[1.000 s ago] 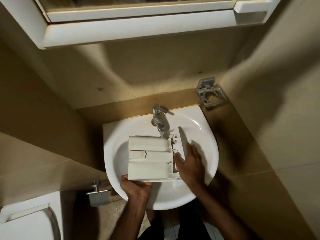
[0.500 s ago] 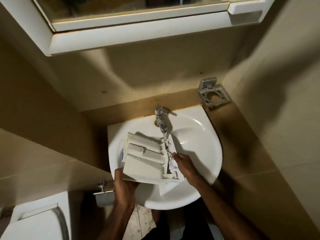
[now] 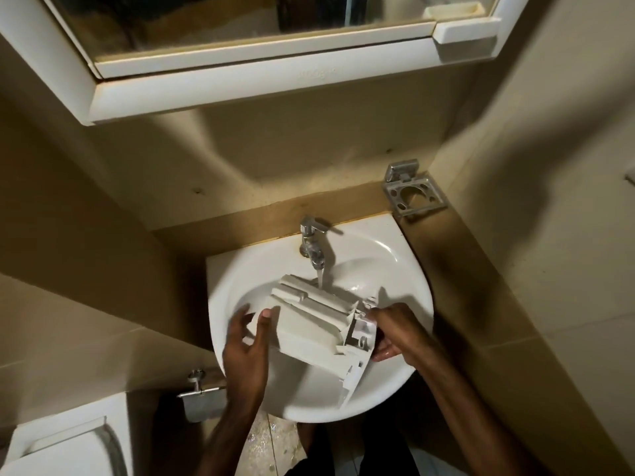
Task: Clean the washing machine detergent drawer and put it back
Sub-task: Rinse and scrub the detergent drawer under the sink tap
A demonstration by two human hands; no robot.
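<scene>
The white detergent drawer lies bottom-up and tilted in the white sink. Its far end is under the thin stream of water from the chrome tap. My right hand grips the drawer's front-panel end on the right, and its fingers look wet. At the drawer's left end is my left hand. Its thumb touches the drawer's side, and its fingers are spread and blurred beside it, not closed around anything.
A mirror cabinet hangs overhead at the back. A metal tumbler holder is fixed to the wall at the sink's right rear. At lower left are a toilet cistern and a metal paper holder. Beige walls stand close on both sides.
The drawer has tipped further, with its far end swung under the running water. My left hand left the drawer's underside and moved up to its left end, fingers spread. My right hand keeps its grip.
</scene>
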